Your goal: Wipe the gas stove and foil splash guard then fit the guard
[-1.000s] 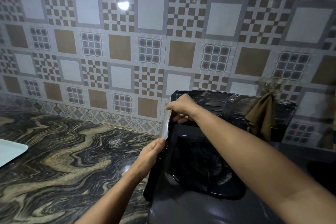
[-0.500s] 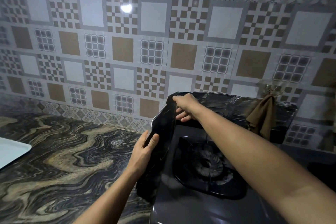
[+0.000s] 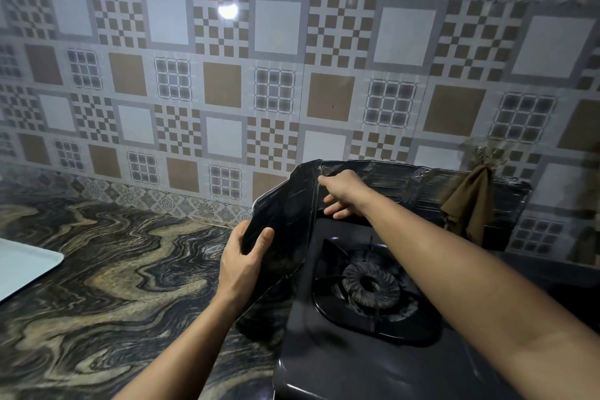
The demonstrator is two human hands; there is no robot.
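A dark gas stove (image 3: 341,364) stands on the counter at lower right, its round burner (image 3: 370,284) exposed. The dark, creased foil splash guard (image 3: 399,183) stands behind the stove along the tiled wall, and its left panel (image 3: 285,224) folds forward beside the stove's left edge. My left hand (image 3: 242,263) grips the lower front edge of that left panel, thumb on its inner face. At the top fold between the left and back panels, my right hand (image 3: 344,193) pinches the guard. A brown cloth (image 3: 467,201) hangs over the guard's back panel to the right.
The swirled dark marble counter (image 3: 107,286) stretches left of the stove. A white tray (image 3: 22,266) lies at the far left edge. The patterned tile wall (image 3: 292,91) rises right behind the guard.
The guard's left panel has swung outward from edge-on to an open angle. My left hand has shifted from touching its edge to gripping it. More of the burner shows.
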